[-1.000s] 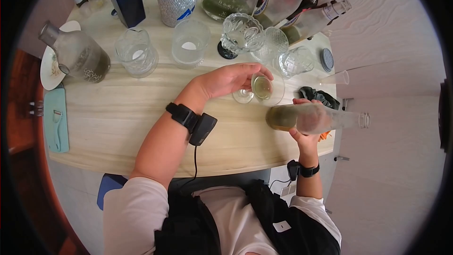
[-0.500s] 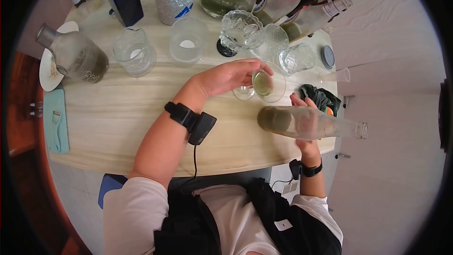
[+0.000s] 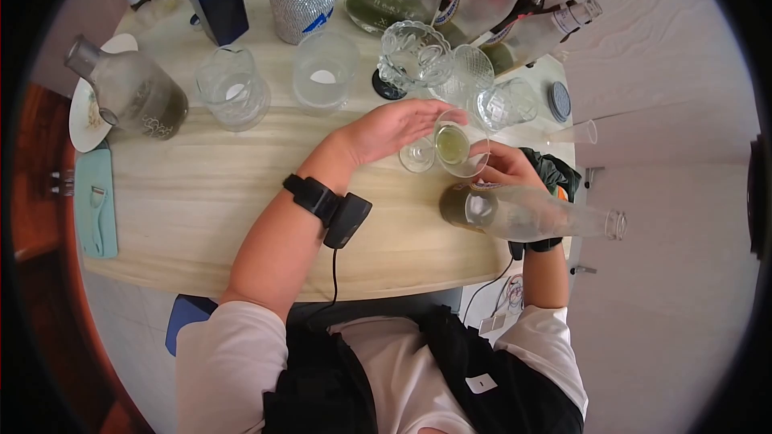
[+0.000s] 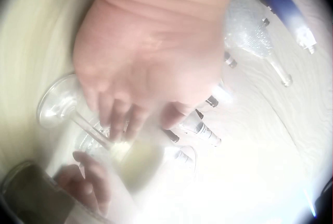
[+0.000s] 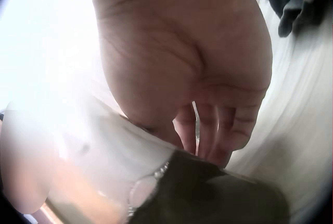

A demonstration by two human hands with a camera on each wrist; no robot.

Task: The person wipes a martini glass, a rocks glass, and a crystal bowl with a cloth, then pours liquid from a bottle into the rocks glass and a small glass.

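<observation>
A stemmed glass [image 3: 453,145] stands in front of me with pale green liquid in its bowl; its foot [image 4: 52,107] rests on the table. My left hand [image 3: 394,130] lies along the far-left side of the glass, fingers nearly straight, their tips at the bowl. From the right, my right hand [image 3: 515,167] reaches behind the bottle, thumb and bent fingers around the near-right side of the bowl. In the right wrist view, a thin edge shows between the thumb and fingers [image 5: 208,128]. A clear bottle [image 3: 523,213] with dark liquid low inside stands upright before the right wrist, no hand gripping it.
Behind stand a glass jug [image 3: 233,92], a tumbler [image 3: 324,72], a scalloped glass bowl [image 3: 414,56] and several bottles. A carafe [image 3: 145,100] is at left, above a teal board [image 3: 95,229] with a peeler. Dark cloth [image 3: 555,169] lies at right.
My right hand has let go of the clear bottle and moved forward-left to the stemmed glass. The bottle stays standing, slightly left of before. The left hand's fingers have straightened.
</observation>
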